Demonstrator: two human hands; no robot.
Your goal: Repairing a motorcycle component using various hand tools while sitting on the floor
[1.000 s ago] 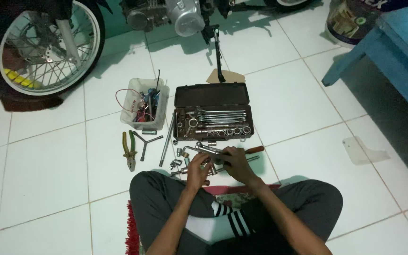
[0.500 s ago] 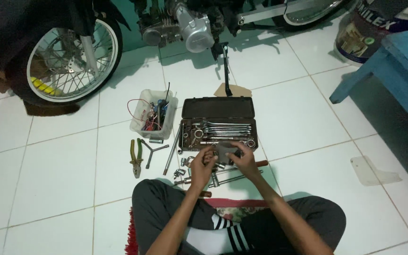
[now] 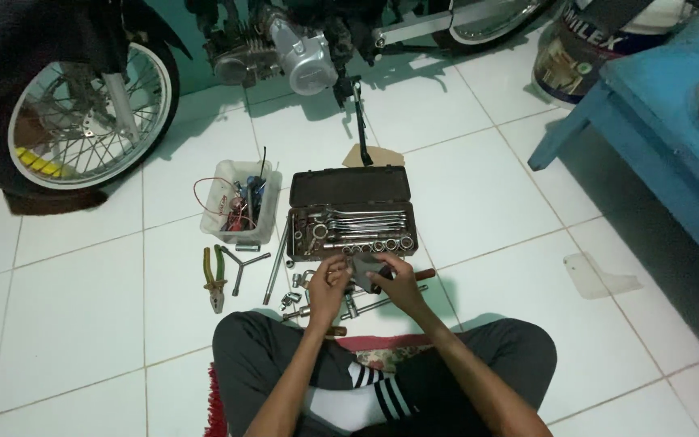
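**Small dark part held over the open tool case**

Head view. A small dark grey part (image 3: 363, 273) is held between both hands, just in front of the open metal tool case (image 3: 349, 212) on the white tiled floor (image 3: 487, 194). The left hand (image 3: 329, 285) is curled closed against the part's left side; the right hand (image 3: 394, 282) is closed over its right edge, fingers wrapped around it. What kind of part it is cannot be told. For good control, the part is best kept low over the lap and gripped from both sides, so that nothing drops among the loose sockets (image 3: 294, 290) and the long rods (image 3: 275, 263) lying beside the knees.

Containers and labels. A clear plastic tub (image 3: 222, 212) holding wires and small tools stands left of the case. Green-handled pliers (image 3: 213, 277) lie further left. A round paint bucket (image 3: 576, 57) with a printed label in dark and light panels stands at upper right, beside a blue bench (image 3: 673, 129).
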